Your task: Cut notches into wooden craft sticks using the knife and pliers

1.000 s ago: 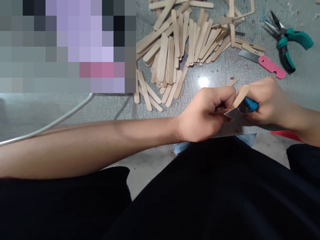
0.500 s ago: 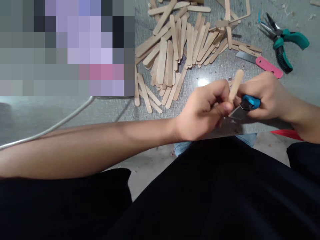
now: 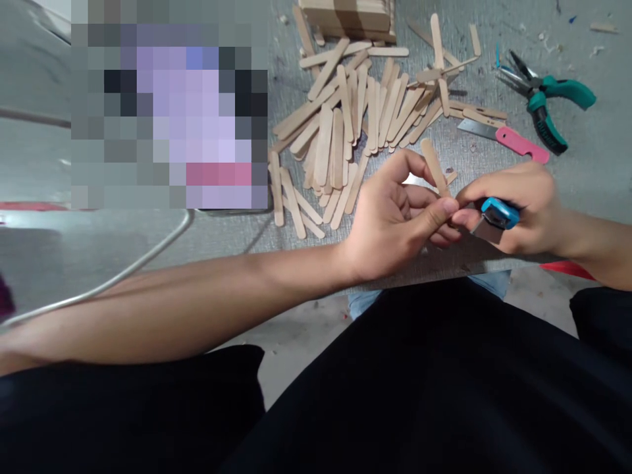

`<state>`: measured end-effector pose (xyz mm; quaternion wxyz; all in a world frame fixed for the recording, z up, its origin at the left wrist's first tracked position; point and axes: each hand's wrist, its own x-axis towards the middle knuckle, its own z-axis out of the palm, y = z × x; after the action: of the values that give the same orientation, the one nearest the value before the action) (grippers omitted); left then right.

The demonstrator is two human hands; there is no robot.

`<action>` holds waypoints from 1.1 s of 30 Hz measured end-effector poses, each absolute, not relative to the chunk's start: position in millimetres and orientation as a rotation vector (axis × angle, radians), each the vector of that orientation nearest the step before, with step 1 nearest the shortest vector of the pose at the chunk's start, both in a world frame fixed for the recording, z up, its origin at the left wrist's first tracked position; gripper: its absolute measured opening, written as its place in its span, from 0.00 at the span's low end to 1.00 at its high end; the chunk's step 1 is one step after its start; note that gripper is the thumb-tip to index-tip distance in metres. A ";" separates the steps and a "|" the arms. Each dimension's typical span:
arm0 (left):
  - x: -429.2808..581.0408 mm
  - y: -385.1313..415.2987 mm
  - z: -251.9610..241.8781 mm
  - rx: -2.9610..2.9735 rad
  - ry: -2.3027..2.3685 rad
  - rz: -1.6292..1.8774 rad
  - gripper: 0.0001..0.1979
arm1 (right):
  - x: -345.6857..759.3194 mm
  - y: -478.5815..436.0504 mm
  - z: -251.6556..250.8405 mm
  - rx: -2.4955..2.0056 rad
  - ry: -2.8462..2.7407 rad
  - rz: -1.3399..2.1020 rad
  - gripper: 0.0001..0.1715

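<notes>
While the wooden stick [image 3: 434, 167] is held over the desk [image 3: 587, 171] near its edge, clamped in the fingers of the left hand [image 3: 388, 220], the blue knife [image 3: 502, 211] is gripped by the right hand [image 3: 532, 197], its fingers closed around the handle. Whittling seems to be in hand — perhaps between strokes — and a steadied stick and well-guarded blade are called for next.

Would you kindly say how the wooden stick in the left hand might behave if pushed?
The wooden stick is probably light, being narrow and thin. It seems fairly stiff, projecting straight from the left hand. Its flat shape makes rolling unlikely.
</notes>
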<state>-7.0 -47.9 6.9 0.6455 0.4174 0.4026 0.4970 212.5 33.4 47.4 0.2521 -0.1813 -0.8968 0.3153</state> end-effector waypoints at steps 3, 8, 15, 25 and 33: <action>-6.8 -49.9 5.1 0.936 0.911 1.107 0.23 | 209.8 28.5 48.2 -0.522 -2.419 0.825 0.05; -9.8 -48.7 -1.0 1.031 0.897 1.083 0.21 | 209.1 27.1 53.3 -0.686 -2.403 0.936 0.04; -27.2 -33.2 2.5 1.493 0.978 1.216 0.03 | 214.2 43.6 70.8 -0.766 -2.556 1.306 0.14; -30.4 -37.6 19.4 1.592 1.437 0.774 0.04 | 243.5 76.6 75.0 -0.890 -2.835 0.832 0.34; -40.3 -37.3 23.6 1.755 1.517 0.732 0.06 | 242.6 51.8 63.5 -0.838 -2.980 0.538 0.19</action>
<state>-40.3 -37.3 23.6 0.3472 0.6766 0.5849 0.2820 242.6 51.8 63.5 -0.0003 -0.2667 -0.9484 0.1713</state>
